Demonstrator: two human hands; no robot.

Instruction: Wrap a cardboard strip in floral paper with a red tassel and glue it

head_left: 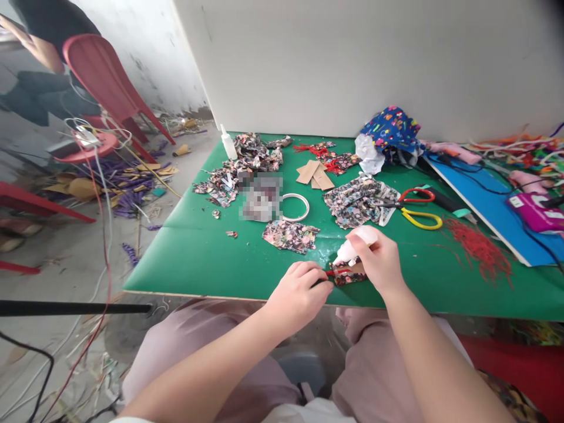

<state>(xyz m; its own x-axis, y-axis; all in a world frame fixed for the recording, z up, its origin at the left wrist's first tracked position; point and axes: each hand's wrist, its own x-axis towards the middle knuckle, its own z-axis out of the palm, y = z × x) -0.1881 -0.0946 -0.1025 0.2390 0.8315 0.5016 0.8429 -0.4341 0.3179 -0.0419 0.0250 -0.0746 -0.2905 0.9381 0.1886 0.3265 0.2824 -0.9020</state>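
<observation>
My right hand [381,261] is closed around a small white squeeze bottle [352,247], its nozzle tilted down to the left. Right under the nozzle lies a strip of dark floral fabric [348,279] with brown card on it. At the strip's left end, my left hand [302,292] has its fingers closed on a red cord [330,272]; the fingertips are partly hidden. Just beyond my hands is a loose piece of floral fabric [291,236]. Scissors [418,214] with one red and one yellow handle rest to the right, near a gathered floral cloth [359,200].
On the green table [185,258] are a roll of white tape [307,207], brown card pieces [315,174], a second bottle [228,145], red threads [480,249] and a blue board [493,208]. At left, a person sits on a red chair [103,76]; cables trail across the floor.
</observation>
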